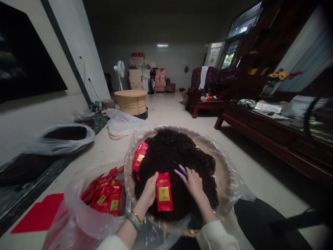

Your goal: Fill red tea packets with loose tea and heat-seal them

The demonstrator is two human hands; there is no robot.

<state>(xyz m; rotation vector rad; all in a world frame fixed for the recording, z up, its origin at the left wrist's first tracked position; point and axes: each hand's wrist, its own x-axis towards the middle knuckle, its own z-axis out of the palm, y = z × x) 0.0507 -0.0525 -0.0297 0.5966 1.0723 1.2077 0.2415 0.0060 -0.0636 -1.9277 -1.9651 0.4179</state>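
My left hand grips a red tea packet by its left edge, its gold label facing me. In my right hand is a purple tool with two slim prongs, which looks like tongs; its tips are over the leaves and their details are too small to tell. Below both hands, dark loose tea leaves are heaped in a round woven tray lined with clear plastic. More red packets lie along the tray's left rim.
Left of the tray stands a clear plastic bag with many red packets inside. A red sheet lies on the floor. Another bag of dark leaves sits by the wall. A dark wooden bench runs along the right; a black round seat is nearer.
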